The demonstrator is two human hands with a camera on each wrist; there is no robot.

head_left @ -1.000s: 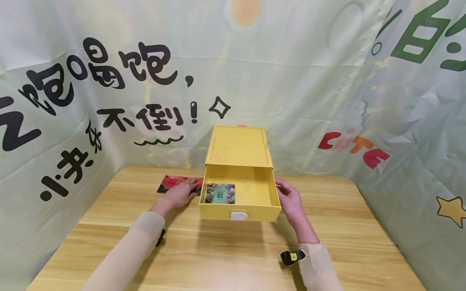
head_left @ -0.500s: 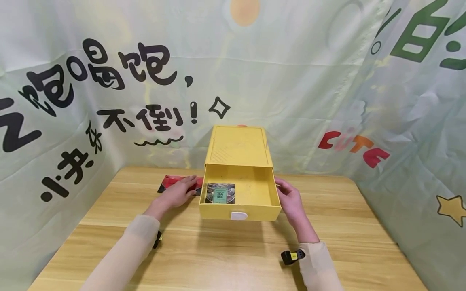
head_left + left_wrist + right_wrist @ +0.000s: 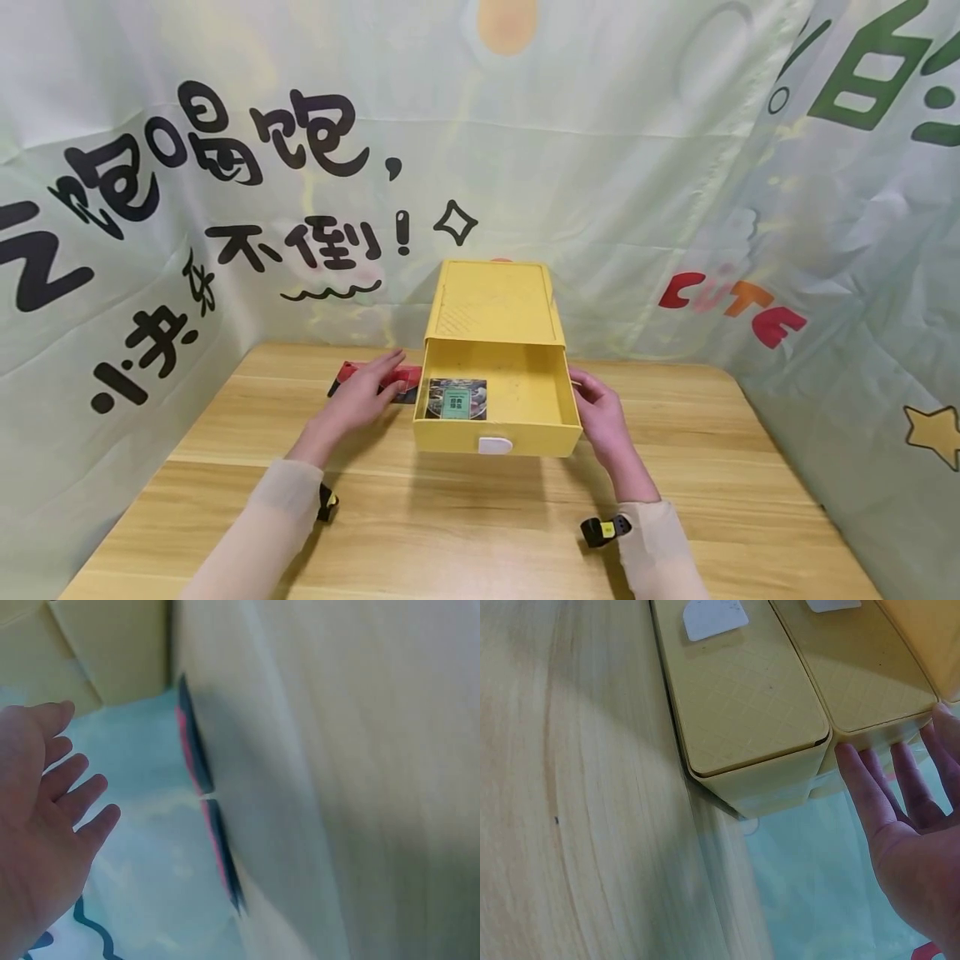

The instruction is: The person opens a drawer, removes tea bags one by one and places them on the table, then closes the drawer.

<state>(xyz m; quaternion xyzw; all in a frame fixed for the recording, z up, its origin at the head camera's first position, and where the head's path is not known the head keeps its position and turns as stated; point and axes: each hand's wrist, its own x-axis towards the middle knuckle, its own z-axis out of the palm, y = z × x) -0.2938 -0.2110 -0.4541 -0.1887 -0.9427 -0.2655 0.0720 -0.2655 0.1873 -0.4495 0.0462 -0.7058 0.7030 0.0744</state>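
Observation:
A yellow drawer cabinet (image 3: pixel 495 300) has its top drawer (image 3: pixel 532 383) pulled out. Flat in that drawer's front left corner lies a dark square packet (image 3: pixel 456 398) with a green label. To the cabinet's left, my left hand (image 3: pixel 352 408) hovers over two red-and-black flat packets, fingers spread and holding nothing. The left wrist view shows one packet (image 3: pixel 193 742) and the other packet (image 3: pixel 221 855) end to end on the table, apart from the hand. My right hand (image 3: pixel 602 421) rests straight fingertips against the cabinet's right side, beside the drawer.
Lower drawers with white pull tabs (image 3: pixel 714 616) are closed under the pulled-out one. The wooden table (image 3: pixel 465 525) ends at a printed cloth backdrop (image 3: pixel 600 167) behind and on both sides. Each wrist wears a black strap device (image 3: pixel 600 531).
The left hand has lifted off the red packets, drawing slightly back and to the left, with its fingers spreading. The right hand, drawer and packets look the same.

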